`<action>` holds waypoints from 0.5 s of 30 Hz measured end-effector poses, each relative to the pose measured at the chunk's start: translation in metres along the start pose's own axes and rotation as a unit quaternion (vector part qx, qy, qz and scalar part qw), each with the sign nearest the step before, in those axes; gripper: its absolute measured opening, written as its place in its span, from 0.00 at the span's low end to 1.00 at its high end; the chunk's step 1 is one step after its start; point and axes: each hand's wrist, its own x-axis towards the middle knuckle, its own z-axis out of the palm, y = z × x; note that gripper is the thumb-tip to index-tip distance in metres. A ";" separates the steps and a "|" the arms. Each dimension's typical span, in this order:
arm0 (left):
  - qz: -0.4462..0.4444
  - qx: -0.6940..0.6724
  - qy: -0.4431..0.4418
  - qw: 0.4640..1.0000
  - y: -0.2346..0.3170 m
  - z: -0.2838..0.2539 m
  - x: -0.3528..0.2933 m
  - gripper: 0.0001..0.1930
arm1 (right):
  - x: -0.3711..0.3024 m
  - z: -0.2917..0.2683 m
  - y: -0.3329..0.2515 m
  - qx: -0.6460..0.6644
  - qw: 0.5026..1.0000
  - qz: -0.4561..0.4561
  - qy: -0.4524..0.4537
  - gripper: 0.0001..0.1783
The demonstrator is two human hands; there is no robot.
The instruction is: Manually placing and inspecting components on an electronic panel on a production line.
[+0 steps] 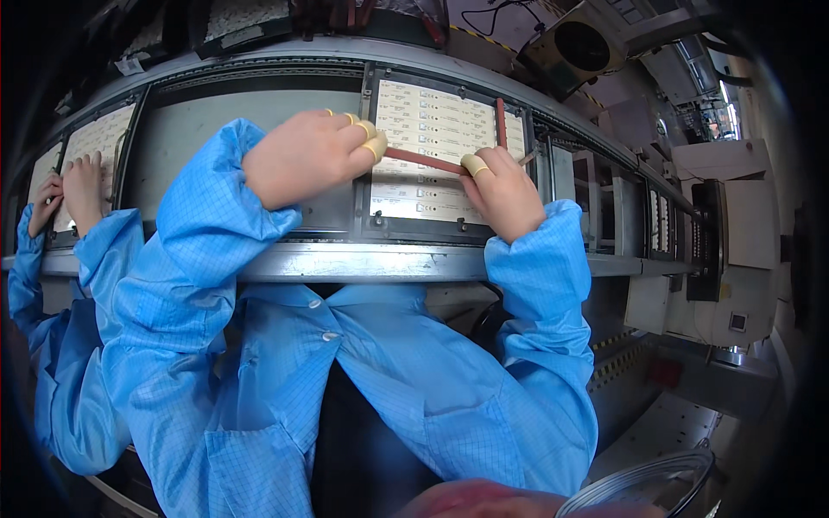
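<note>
A reddish-brown strip [425, 161] spans the gap between my two hands, slanting slightly down to the right. My left hand [306, 157], with yellow covers on several fingers, is closed on the strip's left end. At the other end my right hand [508, 192] has its fingers closed on the strip, and a short pale tip pokes out beyond its knuckles. Beneath lies a panel of white labelled rows [445, 108] in a dark frame [370, 226]. A second reddish strip [501, 123] lies lengthwise across the rows near the panel's right side.
The framed panel sits on a conveyor with a metal front rail [371, 262]. To the left, a co-worker's hands [82, 192] rest at another white panel [105, 138]. Dark bins [237, 26] stand behind the line; machinery [734, 224] is at the right.
</note>
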 end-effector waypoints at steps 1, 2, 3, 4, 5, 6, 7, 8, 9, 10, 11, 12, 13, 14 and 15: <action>-0.012 0.003 0.004 1.000 -0.004 0.002 -0.002 0.16 | 0.001 0.000 -0.002 0.006 1.000 -0.003 -0.003 0.13; -0.013 0.001 0.008 1.000 -0.011 0.007 -0.001 0.16 | 0.002 0.000 -0.003 0.003 1.000 -0.003 -0.006 0.13; -0.064 -0.016 0.075 0.995 -0.019 0.014 0.003 0.17 | 0.003 0.000 -0.004 0.010 0.999 -0.012 0.033 0.15; -0.115 -0.034 0.141 0.983 -0.025 0.019 0.005 0.18 | 0.005 0.000 -0.005 0.018 0.997 -0.020 0.071 0.17; -0.212 -0.083 0.132 0.965 -0.028 0.019 0.006 0.19 | 0.007 -0.002 -0.009 0.017 0.997 -0.021 0.067 0.17; -0.217 -0.085 0.133 0.963 -0.031 0.026 0.007 0.19 | 0.013 -0.004 -0.016 0.116 0.987 0.109 0.024 0.21; -0.314 -0.119 0.096 0.937 -0.035 0.036 0.008 0.19 | 0.018 -0.004 -0.024 0.209 0.949 0.235 -0.021 0.25; -0.407 -0.151 0.058 0.899 -0.039 0.048 0.010 0.20 | 0.020 0.003 -0.026 0.206 0.950 0.231 -0.027 0.25; -0.399 -0.168 0.052 0.900 -0.042 0.060 0.013 0.17 | 0.020 0.014 -0.025 0.229 0.940 0.252 0.002 0.28; -0.403 -0.170 0.054 0.898 -0.043 0.063 0.019 0.17 | 0.021 0.025 -0.025 0.254 0.928 0.271 0.031 0.31; -0.416 -0.180 -0.013 0.891 -0.042 0.065 0.026 0.16 | 0.022 0.033 -0.027 0.256 0.923 0.285 0.034 0.32; -0.426 -0.188 -0.080 0.881 -0.042 0.068 0.032 0.16 | 0.024 0.037 -0.031 0.255 0.923 0.285 0.031 0.32; -0.427 -0.191 -0.080 0.880 -0.043 0.072 0.035 0.16 | 0.027 0.041 -0.035 0.244 0.922 0.298 0.035 0.31; -0.442 -0.177 -0.078 0.876 -0.042 0.079 0.038 0.16 | 0.029 0.046 -0.039 0.232 0.921 0.311 0.039 0.30; -0.455 -0.163 -0.077 0.872 -0.043 0.084 0.039 0.17 | 0.032 0.057 -0.040 0.214 0.927 0.303 0.045 0.29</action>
